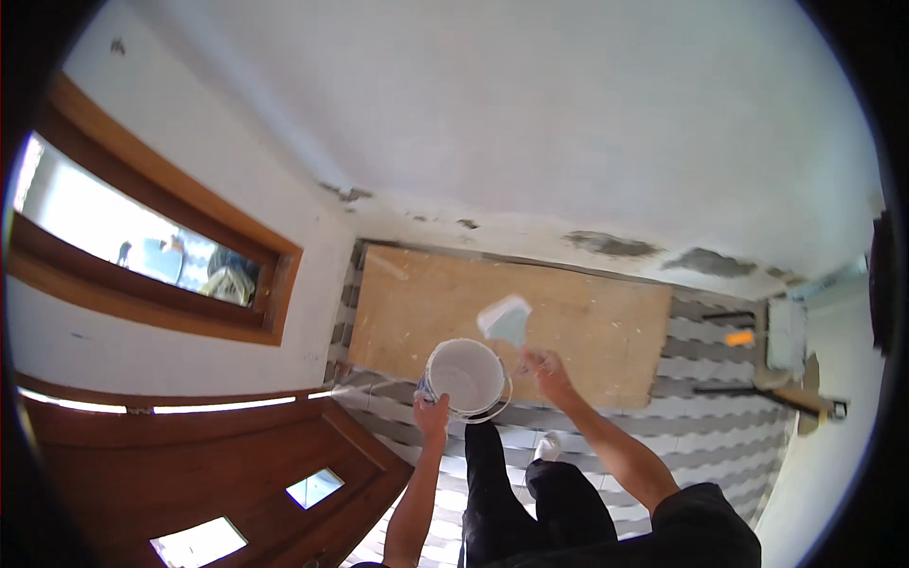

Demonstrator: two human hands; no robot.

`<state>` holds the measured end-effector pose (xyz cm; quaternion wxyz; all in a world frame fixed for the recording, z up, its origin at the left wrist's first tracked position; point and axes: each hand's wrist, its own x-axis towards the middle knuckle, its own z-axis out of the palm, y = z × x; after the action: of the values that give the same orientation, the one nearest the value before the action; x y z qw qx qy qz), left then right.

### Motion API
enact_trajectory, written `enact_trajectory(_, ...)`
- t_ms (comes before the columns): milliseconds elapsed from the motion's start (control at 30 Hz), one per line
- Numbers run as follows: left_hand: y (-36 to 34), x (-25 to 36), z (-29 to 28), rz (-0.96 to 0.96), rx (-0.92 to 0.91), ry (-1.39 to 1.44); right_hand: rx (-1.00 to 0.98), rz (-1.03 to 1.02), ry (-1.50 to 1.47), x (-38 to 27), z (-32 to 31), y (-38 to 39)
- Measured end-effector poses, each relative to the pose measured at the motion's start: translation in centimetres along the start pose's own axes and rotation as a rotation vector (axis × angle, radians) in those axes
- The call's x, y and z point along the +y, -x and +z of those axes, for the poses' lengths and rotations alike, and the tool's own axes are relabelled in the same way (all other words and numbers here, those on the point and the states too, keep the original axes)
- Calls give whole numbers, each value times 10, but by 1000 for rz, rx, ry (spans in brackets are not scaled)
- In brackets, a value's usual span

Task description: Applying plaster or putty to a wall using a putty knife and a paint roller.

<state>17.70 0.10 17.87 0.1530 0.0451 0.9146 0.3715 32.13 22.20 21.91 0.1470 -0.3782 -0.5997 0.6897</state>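
My left hand [432, 409] grips the side of a white plastic bucket [462, 369], whose inside looks pale, with a handle looping at its right. My right hand [543, 367] holds a wide flat scraper [505, 320] with white material on its blade, just above and right of the bucket. Below them lies a tan board [607, 355] on the patterned tile floor [705, 360]. The wall [521, 133] ahead has patches of damaged, darker plaster [611, 244] along its lower part.
A wooden door [237, 454] with small glazed openings is at lower left, below a wood-framed window [284, 284]. At the right, a tool with a long dark-and-tan body [795, 398], a pale block [785, 336] and a small orange item [739, 338] sit by the wall.
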Motion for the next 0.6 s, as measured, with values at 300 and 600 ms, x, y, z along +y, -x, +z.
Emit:
enact_trajectory(300,101,64,-50,5,-87,218,92,-119,219,-78,-38,194)
enact_trajectory(600,150,114,-82,173,-126,242,203,-145,149,-161,-76,274)
